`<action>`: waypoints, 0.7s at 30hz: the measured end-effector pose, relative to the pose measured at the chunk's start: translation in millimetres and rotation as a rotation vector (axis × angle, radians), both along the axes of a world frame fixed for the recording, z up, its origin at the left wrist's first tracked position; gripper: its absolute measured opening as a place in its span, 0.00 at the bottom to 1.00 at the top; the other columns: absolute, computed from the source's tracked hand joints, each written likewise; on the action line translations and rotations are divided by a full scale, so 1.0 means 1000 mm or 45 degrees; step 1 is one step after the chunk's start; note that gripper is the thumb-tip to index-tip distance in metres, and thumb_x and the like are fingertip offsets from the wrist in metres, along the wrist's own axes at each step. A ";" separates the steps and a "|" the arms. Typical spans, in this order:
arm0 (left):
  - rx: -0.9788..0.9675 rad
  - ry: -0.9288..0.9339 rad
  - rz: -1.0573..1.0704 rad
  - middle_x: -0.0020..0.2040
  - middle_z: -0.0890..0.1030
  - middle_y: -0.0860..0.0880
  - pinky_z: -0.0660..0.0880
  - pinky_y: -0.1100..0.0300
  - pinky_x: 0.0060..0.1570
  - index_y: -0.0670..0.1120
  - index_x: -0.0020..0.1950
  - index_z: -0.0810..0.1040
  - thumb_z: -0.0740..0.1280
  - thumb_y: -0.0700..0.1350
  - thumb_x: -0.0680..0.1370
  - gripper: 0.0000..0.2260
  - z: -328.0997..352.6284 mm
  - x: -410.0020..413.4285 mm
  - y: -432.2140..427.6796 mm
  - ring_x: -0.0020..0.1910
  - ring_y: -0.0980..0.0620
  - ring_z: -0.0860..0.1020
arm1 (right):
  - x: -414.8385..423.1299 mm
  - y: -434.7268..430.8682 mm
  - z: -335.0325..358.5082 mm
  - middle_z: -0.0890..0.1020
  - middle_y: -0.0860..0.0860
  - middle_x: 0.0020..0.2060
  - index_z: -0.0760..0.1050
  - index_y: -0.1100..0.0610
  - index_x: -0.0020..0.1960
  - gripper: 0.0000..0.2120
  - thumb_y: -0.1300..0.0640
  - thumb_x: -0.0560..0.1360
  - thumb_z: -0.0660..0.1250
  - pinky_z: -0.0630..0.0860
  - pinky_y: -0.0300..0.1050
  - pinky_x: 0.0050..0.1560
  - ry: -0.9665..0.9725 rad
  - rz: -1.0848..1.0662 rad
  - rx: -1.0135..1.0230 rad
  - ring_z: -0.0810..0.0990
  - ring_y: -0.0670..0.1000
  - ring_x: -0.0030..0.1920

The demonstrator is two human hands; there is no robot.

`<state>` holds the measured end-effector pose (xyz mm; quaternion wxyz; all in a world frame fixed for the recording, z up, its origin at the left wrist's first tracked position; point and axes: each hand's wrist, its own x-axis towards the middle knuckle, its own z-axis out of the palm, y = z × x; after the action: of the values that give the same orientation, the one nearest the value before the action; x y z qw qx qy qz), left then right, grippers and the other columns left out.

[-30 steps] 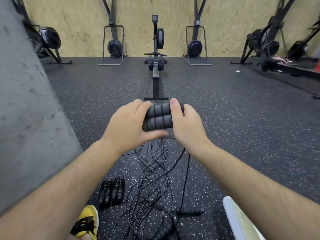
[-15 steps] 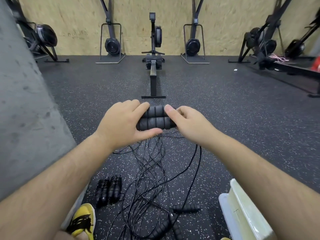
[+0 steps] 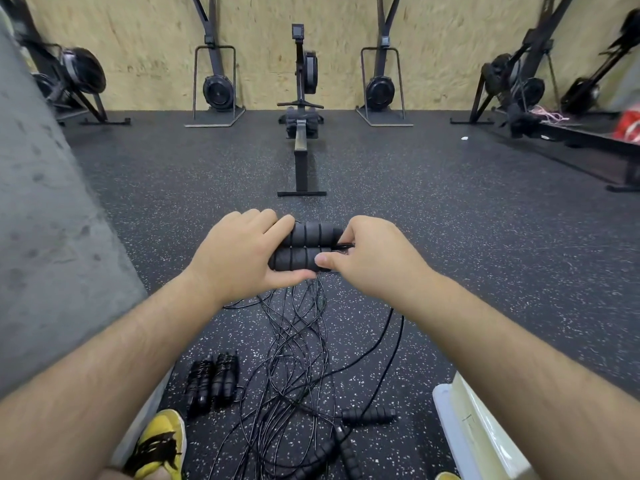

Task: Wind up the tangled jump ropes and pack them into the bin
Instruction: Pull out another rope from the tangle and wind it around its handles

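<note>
A gym: rowing machines (image 3: 302,109) along a plywood wall (image 3: 138,46), speckled rubber floor (image 3: 450,237).

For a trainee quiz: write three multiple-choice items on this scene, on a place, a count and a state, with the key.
1. The pale bin stands: A) to the person's right B) to their left C) at the far wall
2. Foam handles the left hand grips: A) one B) two C) four
3. The cords on the floor lie: A) coiled B) tangled C) binned
Key: A, it shows at lower right; B, two lie side by side; B, they cross in loose loops.
</note>
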<state>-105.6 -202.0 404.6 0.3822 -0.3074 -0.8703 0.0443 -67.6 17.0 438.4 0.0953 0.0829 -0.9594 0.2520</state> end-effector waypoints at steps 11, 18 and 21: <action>0.001 -0.053 -0.031 0.39 0.72 0.49 0.68 0.52 0.35 0.45 0.48 0.75 0.57 0.76 0.74 0.33 -0.002 0.003 -0.001 0.36 0.45 0.73 | 0.002 -0.003 0.005 0.78 0.45 0.36 0.77 0.53 0.48 0.11 0.47 0.72 0.72 0.72 0.43 0.39 -0.014 0.115 -0.069 0.77 0.49 0.39; 0.044 -0.102 -0.005 0.38 0.71 0.51 0.66 0.55 0.35 0.47 0.47 0.76 0.62 0.75 0.71 0.30 -0.001 0.006 0.001 0.36 0.46 0.74 | 0.002 -0.006 0.005 0.77 0.44 0.38 0.79 0.51 0.51 0.06 0.51 0.78 0.66 0.71 0.44 0.44 0.211 0.258 0.179 0.77 0.51 0.46; 0.066 -0.160 -0.018 0.36 0.71 0.52 0.69 0.54 0.34 0.48 0.45 0.76 0.62 0.74 0.71 0.29 -0.003 0.007 0.002 0.35 0.45 0.75 | 0.002 -0.004 0.006 0.80 0.48 0.44 0.78 0.52 0.51 0.07 0.51 0.78 0.63 0.73 0.48 0.47 0.314 0.416 0.414 0.78 0.55 0.49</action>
<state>-99.0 -200.5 401.3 0.3348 -0.3057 -0.8913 -0.0004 -65.8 12.8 444.1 0.1551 0.2811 -0.9423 0.0946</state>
